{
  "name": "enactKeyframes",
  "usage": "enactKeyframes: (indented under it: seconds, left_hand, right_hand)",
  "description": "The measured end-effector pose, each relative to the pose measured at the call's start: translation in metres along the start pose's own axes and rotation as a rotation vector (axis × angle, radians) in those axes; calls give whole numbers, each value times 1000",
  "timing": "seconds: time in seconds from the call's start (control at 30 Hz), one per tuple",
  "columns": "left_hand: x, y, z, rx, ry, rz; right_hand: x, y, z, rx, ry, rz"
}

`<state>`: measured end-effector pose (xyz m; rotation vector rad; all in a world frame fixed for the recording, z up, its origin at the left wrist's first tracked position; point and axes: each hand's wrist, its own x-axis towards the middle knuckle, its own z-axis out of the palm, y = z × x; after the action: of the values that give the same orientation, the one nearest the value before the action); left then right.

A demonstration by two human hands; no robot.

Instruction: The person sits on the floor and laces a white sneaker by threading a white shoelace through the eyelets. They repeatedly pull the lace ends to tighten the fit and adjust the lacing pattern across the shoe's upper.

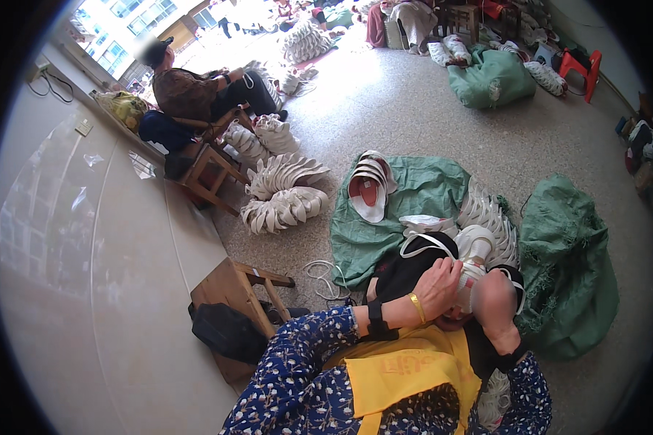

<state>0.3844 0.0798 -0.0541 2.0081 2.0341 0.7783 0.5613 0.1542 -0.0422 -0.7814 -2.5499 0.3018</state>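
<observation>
The white shoe with a rounded toe (477, 239) is above the lap, between both hands. The left hand (439, 288) has its grip apparently pinching a thin white lace (405, 253); the right hand (495, 301) is blurred (I cannot tell its grip). Lacing looks partway done, with a long loop left. Fingers hide the eyelets; whether the nested white shoes (486, 217) alongside are finished is unclear.

Nested rows of white shoes (290, 209), green sacks (569, 268) and wooden stools (223, 288) mark this as a shoe workshop.
</observation>
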Motion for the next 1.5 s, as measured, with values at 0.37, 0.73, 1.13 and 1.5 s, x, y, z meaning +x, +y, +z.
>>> enactKeyframes:
  seconds: [0.37, 0.73, 1.13, 1.5]
  left_hand:
    - [1, -4, -6, 25, 37, 16]
    - [5, -6, -4, 132, -1, 88]
    - [6, -16, 16, -56, 41, -52]
    - [7, -18, 17, -186, 73, -35]
  right_hand:
    - [16, -24, 5, 417, -13, 174]
    - [29, -26, 29, 146, -48, 165]
    - [34, -22, 29, 304, -7, 281]
    - [38, -21, 30, 206, -45, 264]
